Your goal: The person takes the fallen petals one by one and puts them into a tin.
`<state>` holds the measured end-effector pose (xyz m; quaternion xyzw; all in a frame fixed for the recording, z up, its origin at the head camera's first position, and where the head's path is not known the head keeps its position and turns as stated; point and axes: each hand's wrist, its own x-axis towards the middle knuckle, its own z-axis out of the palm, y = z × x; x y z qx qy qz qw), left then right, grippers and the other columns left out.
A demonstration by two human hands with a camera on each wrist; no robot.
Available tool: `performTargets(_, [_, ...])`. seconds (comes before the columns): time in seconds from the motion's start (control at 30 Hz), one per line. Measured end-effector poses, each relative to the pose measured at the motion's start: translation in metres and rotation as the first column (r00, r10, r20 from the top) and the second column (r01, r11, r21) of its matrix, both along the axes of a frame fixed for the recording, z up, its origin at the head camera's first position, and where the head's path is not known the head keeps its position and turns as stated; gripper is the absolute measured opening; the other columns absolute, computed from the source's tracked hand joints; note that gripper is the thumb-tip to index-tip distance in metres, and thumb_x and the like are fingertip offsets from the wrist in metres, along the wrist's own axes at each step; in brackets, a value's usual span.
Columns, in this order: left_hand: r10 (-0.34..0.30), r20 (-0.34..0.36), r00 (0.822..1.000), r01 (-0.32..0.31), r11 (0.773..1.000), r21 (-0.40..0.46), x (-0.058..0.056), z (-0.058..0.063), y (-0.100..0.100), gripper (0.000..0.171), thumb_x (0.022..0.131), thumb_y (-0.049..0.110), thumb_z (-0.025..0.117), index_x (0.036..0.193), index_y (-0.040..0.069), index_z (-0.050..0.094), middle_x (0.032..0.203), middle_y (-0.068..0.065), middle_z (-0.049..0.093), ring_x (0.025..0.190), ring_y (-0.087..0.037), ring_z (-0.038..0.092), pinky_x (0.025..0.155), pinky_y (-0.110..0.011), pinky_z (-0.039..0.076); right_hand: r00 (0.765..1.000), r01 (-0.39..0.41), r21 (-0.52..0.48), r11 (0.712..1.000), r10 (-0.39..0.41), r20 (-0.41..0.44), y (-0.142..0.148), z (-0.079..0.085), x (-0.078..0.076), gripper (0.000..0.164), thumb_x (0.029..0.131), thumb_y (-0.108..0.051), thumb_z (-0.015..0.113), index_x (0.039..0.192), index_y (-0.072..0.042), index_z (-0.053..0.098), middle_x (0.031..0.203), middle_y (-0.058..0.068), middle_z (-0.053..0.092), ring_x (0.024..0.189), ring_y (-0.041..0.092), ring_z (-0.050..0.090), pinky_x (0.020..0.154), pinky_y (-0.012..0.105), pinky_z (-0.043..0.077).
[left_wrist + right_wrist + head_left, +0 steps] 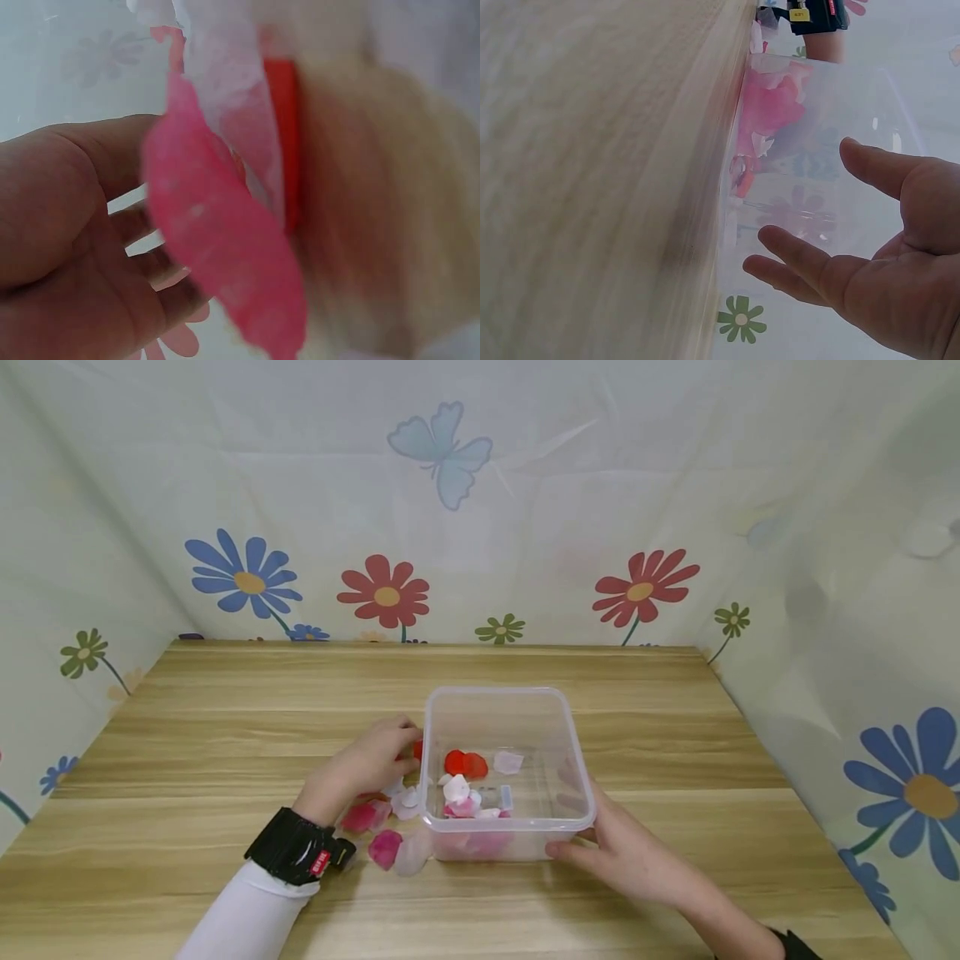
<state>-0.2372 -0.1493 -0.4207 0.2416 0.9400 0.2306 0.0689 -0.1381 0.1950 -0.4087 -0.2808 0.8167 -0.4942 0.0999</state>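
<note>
A clear plastic box (504,825) without a lid holds red, white and pink flower petals. My left hand (380,755) reaches in beside its left wall, fingers slightly bent around a red petal (417,749). In the left wrist view a pink petal (217,232) and a whitish one hide its fingertips. More pink petals (362,816) and white petals (411,853) lie under and in front of that hand. At the box's right front corner is my right hand (622,843); the right wrist view shows its thumb and fingers spread along the clear wall.
The wood-grain table (660,760) extends around the box. Behind it and at both sides hangs a pale cloth (525,543) printed with flowers and a butterfly. A black band (292,847) wraps the left wrist.
</note>
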Motion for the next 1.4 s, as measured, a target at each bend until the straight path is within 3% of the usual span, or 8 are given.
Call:
performTargets(0.2, [-0.007, -0.008, 1.000, 0.007, 1.000, -0.020, 0.001, 0.001, -0.001, 0.025, 0.094, 0.008, 0.076, 0.119, 0.003, 0.074, 0.116, -0.009, 0.062, 0.106, -0.027, 0.055, 0.096, -0.042, 0.052, 1.000, -0.009, -0.008, 1.000, 0.009, 0.008, 0.000, 0.000, 0.000, 0.099, 0.094, -0.013, 0.077, 0.165, -0.019, 0.008, 0.145, 0.024, 0.048, 0.119, 0.036, 0.060, 0.098, 0.037, 0.051])
performTargets(0.33, [0.006, 0.005, 1.000, -0.006, 1.000, -0.011, 0.002, 0.004, -0.001, 0.021, 0.092, 0.007, 0.077, 0.113, 0.004, 0.077, 0.105, -0.006, 0.063, 0.094, -0.023, 0.056, 0.086, -0.035, 0.055, 1.000, 0.002, 0.016, 1.000, -0.001, -0.019, 0.000, 0.000, 0.000, 0.095, 0.093, -0.013, 0.077, 0.163, -0.011, 0.013, 0.138, 0.024, 0.054, 0.113, 0.029, 0.065, 0.094, 0.039, 0.055])
performTargets(0.5, [0.053, 0.014, 0.999, -0.053, 0.999, 0.003, 0.003, 0.005, -0.001, 0.013, 0.093, 0.004, 0.075, 0.105, 0.004, 0.078, 0.094, -0.004, 0.065, 0.080, -0.020, 0.058, 0.072, -0.029, 0.055, 1.000, 0.011, 0.031, 0.999, -0.010, -0.021, 0.001, -0.001, 0.000, 0.095, 0.093, -0.013, 0.077, 0.162, -0.004, 0.013, 0.141, 0.027, 0.052, 0.114, 0.029, 0.065, 0.094, 0.038, 0.055])
performTargets(0.7, [0.090, 0.009, 0.996, -0.090, 0.996, 0.000, 0.003, 0.006, -0.003, 0.009, 0.094, 0.006, 0.074, 0.101, 0.006, 0.079, 0.090, -0.004, 0.067, 0.077, -0.020, 0.058, 0.071, -0.030, 0.055, 1.000, 0.013, 0.021, 1.000, -0.013, -0.006, 0.001, -0.001, 0.000, 0.098, 0.093, -0.013, 0.077, 0.163, -0.007, 0.009, 0.148, 0.029, 0.044, 0.119, 0.033, 0.062, 0.097, 0.037, 0.053])
performTargets(0.9, [0.120, 0.028, 0.992, -0.121, 0.993, 0.018, 0.006, 0.009, -0.007, 0.006, 0.093, 0.007, 0.073, 0.098, 0.006, 0.077, 0.088, -0.005, 0.065, 0.071, -0.019, 0.058, 0.062, -0.029, 0.052, 1.000, 0.014, -0.010, 1.000, -0.014, 0.028, 0.001, -0.001, 0.000, 0.103, 0.093, -0.011, 0.077, 0.165, -0.012, 0.003, 0.160, 0.028, 0.026, 0.136, 0.046, 0.043, 0.102, 0.038, 0.048])
performTargets(1.1, [0.148, 0.047, 0.988, -0.149, 0.989, 0.019, 0.009, 0.017, -0.014, 0.002, 0.091, 0.007, 0.074, 0.090, 0.008, 0.074, 0.083, -0.004, 0.063, 0.066, -0.019, 0.057, 0.058, -0.029, 0.050, 0.999, 0.016, -0.001, 1.000, -0.016, 0.036, 0.001, 0.001, -0.001, 0.104, 0.093, -0.010, 0.077, 0.165, -0.014, 0.002, 0.161, 0.027, 0.025, 0.138, 0.047, 0.041, 0.102, 0.039, 0.049])
performTargets(1.4, [0.183, 0.047, 0.982, -0.185, 0.982, 0.040, 0.012, 0.025, -0.021, 0.016, 0.088, 0.012, 0.081, 0.080, 0.010, 0.068, 0.073, -0.003, 0.059, 0.063, -0.020, 0.054, 0.056, -0.032, 0.048, 0.999, 0.002, -0.019, 1.000, -0.001, 0.033, 0.001, 0.000, -0.001, 0.105, 0.093, -0.008, 0.077, 0.165, -0.014, 0.002, 0.161, 0.026, 0.026, 0.137, 0.047, 0.042, 0.102, 0.038, 0.048])
